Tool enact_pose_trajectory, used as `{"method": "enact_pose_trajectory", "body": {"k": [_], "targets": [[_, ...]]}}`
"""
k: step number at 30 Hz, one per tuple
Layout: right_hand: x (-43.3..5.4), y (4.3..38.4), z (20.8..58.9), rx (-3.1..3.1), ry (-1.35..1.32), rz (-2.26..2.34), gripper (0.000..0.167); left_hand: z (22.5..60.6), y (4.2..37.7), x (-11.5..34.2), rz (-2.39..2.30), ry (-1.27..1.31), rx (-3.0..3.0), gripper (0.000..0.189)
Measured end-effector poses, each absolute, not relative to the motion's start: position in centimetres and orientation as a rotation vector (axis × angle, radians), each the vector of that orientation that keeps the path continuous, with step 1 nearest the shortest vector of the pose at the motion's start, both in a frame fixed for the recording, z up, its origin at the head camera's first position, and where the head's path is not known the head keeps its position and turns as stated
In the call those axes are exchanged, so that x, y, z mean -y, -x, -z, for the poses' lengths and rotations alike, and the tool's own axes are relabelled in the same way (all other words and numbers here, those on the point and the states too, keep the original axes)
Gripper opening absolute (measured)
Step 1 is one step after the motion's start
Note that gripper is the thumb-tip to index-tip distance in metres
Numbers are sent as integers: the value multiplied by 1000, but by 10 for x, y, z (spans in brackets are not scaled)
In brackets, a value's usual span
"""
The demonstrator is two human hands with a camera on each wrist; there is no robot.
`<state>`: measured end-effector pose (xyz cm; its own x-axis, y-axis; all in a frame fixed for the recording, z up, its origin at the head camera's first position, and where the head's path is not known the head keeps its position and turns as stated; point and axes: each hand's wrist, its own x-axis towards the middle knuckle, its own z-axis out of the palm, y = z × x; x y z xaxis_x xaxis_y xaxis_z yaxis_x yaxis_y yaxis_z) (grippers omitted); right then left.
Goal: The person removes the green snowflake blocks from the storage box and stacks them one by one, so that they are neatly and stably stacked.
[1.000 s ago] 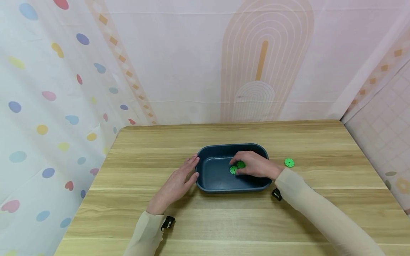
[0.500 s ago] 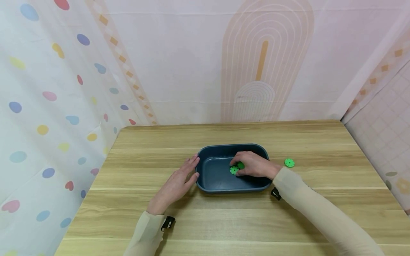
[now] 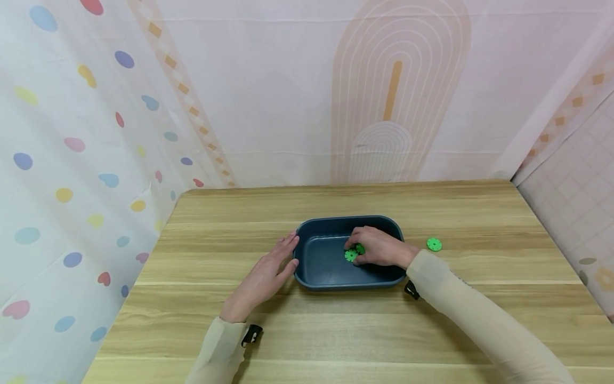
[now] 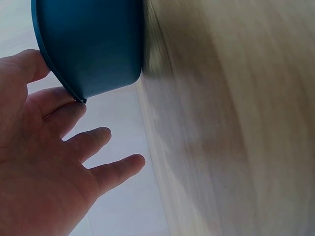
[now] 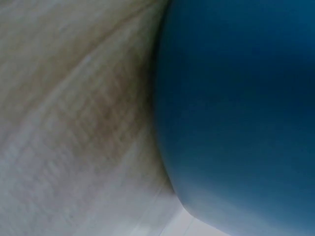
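Note:
A dark blue oblong bin (image 3: pixel 326 266) with rounded corners stands on the wooden table. At its left end my left hand (image 3: pixel 261 277) touches the rim with fingers stretched out. In the left wrist view, the left hand (image 4: pixel 44 142) has its fingers spread, and some meet the bin's rim (image 4: pixel 54 69). My right hand (image 3: pixel 379 247) reaches inside the bin, thumb and forefinger bent about a green notched disc (image 3: pixel 351 256). A second green disc (image 3: pixel 360 248) shows partly under that hand. The right wrist view has only the bin's outer wall (image 5: pixel 236 108); the hand is out of sight there.
Another green notched disc (image 3: pixel 434 244) lies flat on the table, right of the bin. The wooden table (image 3: pixel 326 336) runs back to a patterned curtain (image 3: pixel 268 106). A polka-dot curtain (image 3: pixel 86 213) hangs along the left side.
Hardly anything differs. The right wrist has shifted very slightly to the left, while both hands keep their places at the bin and the discs lie as before.

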<state>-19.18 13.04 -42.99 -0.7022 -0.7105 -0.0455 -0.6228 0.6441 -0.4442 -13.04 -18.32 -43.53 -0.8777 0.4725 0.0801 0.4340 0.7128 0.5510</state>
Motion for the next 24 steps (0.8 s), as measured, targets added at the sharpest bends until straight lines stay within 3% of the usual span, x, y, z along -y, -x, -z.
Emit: {"method": "enact_pose_trajectory", "body": {"k": [24], "targets": [[-130,186,421,-2652,1033,650,25,435,130,182,-908,-745,-2839,58]]}}
